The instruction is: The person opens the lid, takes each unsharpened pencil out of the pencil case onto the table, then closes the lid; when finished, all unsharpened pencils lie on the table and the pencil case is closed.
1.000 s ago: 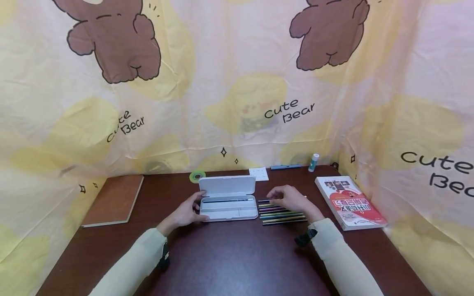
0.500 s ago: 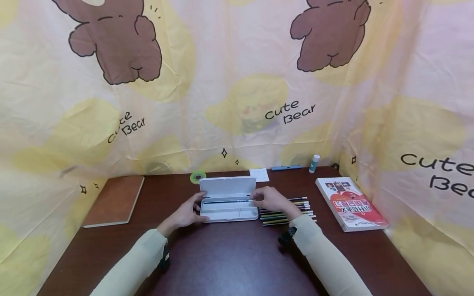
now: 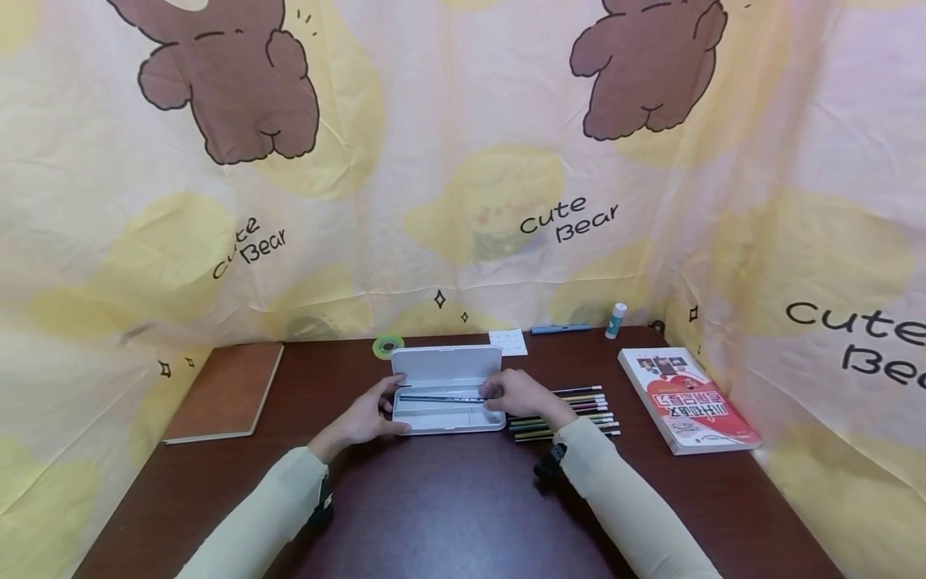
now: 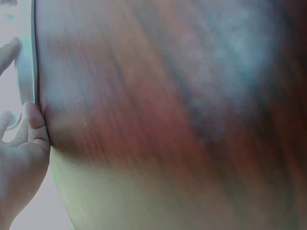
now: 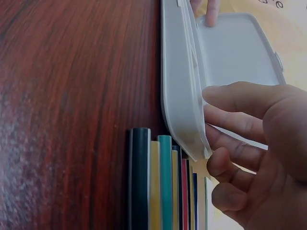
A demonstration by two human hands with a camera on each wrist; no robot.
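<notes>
An open white pencil case [image 3: 434, 419] lies in the middle of the table with its lid [image 3: 446, 365] raised at the back. My left hand [image 3: 364, 416] grips the case's left end, thumb at the front corner and fingers farther back. In the left wrist view, the left thumb [image 4: 33, 115] touches the case's edge. My right hand [image 3: 519, 394] reaches over the right end and pinches a pencil [image 3: 441, 399] lying along the back compartment. Its fingers hide the pencil's right end. In the right wrist view, the right hand [image 5: 259, 139] dips its fingertips inside the rim; the pencil is hidden there.
A row of several pencils [image 3: 596, 416] lies right of the case, partly under the right forearm. Farther right is a thick book [image 3: 687, 402]; a brown notebook [image 3: 226, 392] lies left. Tape [image 3: 387, 346], white paper [image 3: 509, 342], a blue pen [image 3: 560, 329] and a glue stick [image 3: 616, 321] line the back.
My right hand has moved left from the row of pencils to the case, bringing a pencil into the back compartment. The left hand has stayed on the case's left end.
</notes>
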